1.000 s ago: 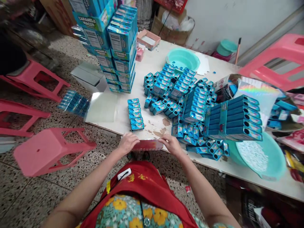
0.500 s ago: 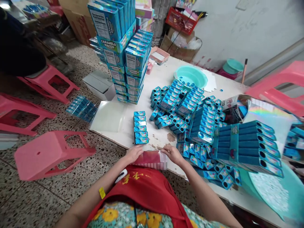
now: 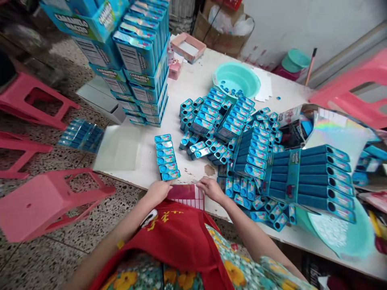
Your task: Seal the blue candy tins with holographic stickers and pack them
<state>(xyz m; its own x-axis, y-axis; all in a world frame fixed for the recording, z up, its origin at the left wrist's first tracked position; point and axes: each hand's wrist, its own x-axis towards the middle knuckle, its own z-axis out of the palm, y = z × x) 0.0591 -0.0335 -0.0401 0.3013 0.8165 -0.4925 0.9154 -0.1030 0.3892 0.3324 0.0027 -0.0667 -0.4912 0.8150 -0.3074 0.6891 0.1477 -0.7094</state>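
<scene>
At the table's front edge, against the red apron, a clear plastic sheet [image 3: 189, 197] with pale lines across it spans both hands. My left hand [image 3: 159, 192] is closed on its left side, close to the near end of a row of small blue candy boxes [image 3: 167, 157]. My right hand [image 3: 212, 189] pinches its upper right corner between thumb and fingers. Red shows through the plastic; whether it is a single sheet or a bag I cannot tell. A heap of similar blue boxes [image 3: 208, 121] lies beyond my right hand.
Tall stacks of blue display cartons [image 3: 142, 76] stand at the back left. Clear film [image 3: 119, 149] covers the table's left corner. A turquoise basin [image 3: 256, 82] sits behind the heap, another basin [image 3: 365, 237] at the right edge. Pink stools [image 3: 39, 201] stand on the floor at left.
The view has shifted, so the cartons look larger and the table things sit further left. Both hands still hold the plastic at the table edge; the row of boxes appears unmoved on the table.
</scene>
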